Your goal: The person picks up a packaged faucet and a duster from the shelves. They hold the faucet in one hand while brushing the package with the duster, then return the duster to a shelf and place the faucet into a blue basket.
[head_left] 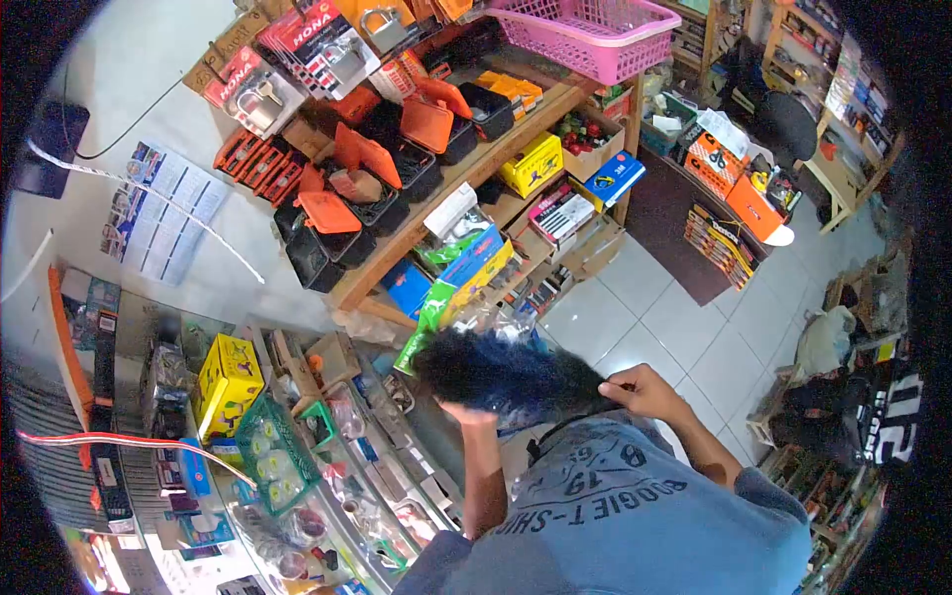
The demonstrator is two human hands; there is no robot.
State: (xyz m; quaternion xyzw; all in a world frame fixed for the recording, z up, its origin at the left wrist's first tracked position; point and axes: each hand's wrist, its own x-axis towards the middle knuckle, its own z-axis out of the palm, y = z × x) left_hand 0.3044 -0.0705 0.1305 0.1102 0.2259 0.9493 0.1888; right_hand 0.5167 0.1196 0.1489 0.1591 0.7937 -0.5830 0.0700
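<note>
A fluffy dark blue-black feather duster (526, 377) stretches across in front of my chest. My right hand (640, 391) is closed around its thin end on the right, thumb and fingers pressed together. At the other end, my left hand (466, 413) is against the underside of the feathers. Those feathers cover its fingers, so their grip is hidden. Just beyond the duster's left end lies a green packet (424, 322) at the edge of the low shelf.
A wooden shelf (456, 213) ahead carries black bins with orange lids (327, 211), a yellow box (533, 165) and a pink basket (635, 45). On my left, a glass counter (416, 466) holds small goods and a green basket (260, 421). Tiled floor (674, 347) lies to the right.
</note>
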